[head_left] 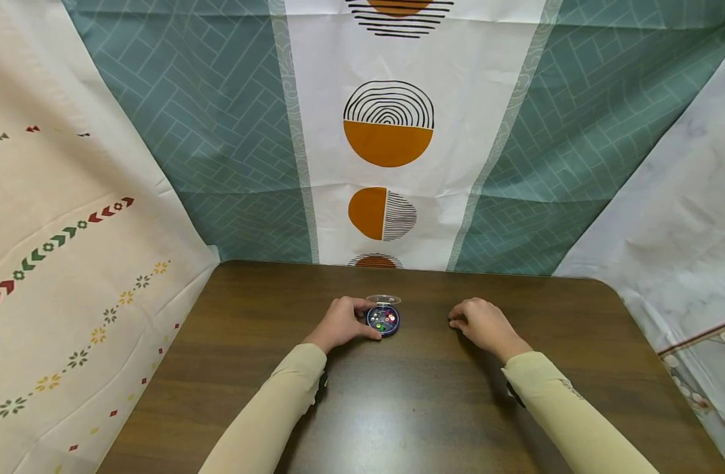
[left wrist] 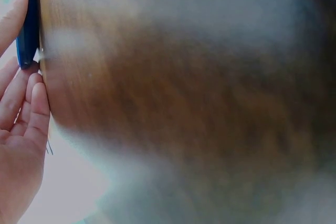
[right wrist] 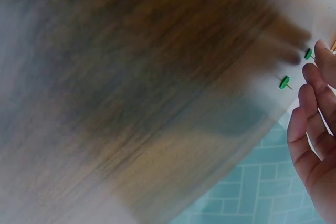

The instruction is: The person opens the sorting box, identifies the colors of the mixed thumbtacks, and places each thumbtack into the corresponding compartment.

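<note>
My left hand (head_left: 343, 321) grips a small round dark-blue case (head_left: 383, 320) by its side, thumb at the front and fingers behind. Its clear lid (head_left: 384, 299) stands raised at the back, and small coloured pieces show inside. The left wrist view has the blue case (left wrist: 29, 27) edge-on between thumb and fingers. To the right, my right hand (head_left: 481, 324) is low over the table with bent fingers. One green thumbtack (right wrist: 308, 54) is by its thumb and index fingertips, which stand slightly apart; whether they touch it is unclear. A second green thumbtack (right wrist: 284, 82) lies nearby.
Both hands work over a brown wooden table (head_left: 410, 408) with rounded far corners. A teal and white patterned curtain (head_left: 244, 131) hangs behind its far edge. Light cloths hang at the left (head_left: 60, 217) and the right (head_left: 688, 250).
</note>
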Available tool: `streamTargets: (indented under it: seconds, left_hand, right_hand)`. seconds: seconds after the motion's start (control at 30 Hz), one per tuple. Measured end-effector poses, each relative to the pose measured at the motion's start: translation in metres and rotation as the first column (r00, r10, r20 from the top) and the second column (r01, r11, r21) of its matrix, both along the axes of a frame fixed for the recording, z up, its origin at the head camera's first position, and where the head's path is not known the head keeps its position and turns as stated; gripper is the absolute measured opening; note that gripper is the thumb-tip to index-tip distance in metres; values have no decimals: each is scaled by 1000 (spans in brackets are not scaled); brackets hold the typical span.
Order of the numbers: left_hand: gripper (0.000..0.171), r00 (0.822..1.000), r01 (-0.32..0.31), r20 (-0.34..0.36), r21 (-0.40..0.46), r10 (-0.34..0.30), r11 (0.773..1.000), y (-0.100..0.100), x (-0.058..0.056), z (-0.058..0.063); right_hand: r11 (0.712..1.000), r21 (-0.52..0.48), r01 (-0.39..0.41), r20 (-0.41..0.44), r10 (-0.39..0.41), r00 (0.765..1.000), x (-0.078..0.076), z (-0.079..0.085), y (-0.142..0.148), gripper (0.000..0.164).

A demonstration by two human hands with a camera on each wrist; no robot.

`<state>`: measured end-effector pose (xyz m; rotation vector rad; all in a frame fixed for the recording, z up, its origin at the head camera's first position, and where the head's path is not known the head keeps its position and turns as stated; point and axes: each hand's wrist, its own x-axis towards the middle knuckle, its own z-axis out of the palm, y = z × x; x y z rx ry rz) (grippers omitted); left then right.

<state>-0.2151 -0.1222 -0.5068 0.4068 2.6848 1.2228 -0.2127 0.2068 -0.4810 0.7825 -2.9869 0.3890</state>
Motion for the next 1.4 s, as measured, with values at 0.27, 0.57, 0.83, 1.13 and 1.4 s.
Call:
streamTargets:
  seconds: [0.27, 0.57, 0.83, 1.13, 1.4]
  left_hand:
    - [65, 1000, 8, -14, 10, -7, 1000, 0, -1, -1]
    - [64, 1000, 10, -15, 15, -10, 1000, 0, 0, 0]
    - [66, 1000, 10, -16, 16, -10, 1000, -1, 0, -1]
    - [65, 1000, 13, -16, 0, -13, 1000, -1, 1, 0]
    - [64, 1000, 10, -8, 10, -10, 1000, 0, 0, 1]
  right_hand:
    - [1000, 3, -17, -19, 17, 1000, 0, -3, 0, 9]
    - [1000, -8, -21, -36, 20, 999, 0, -4, -1, 10]
    - [1000, 4, -13, -38, 14, 999, 0, -6, -2, 9]
    - [1000, 5, -23, -47, 23, 999, 0, -3, -7, 8]
    - [999, -4, -46, -56, 46, 997, 0, 1, -20, 8]
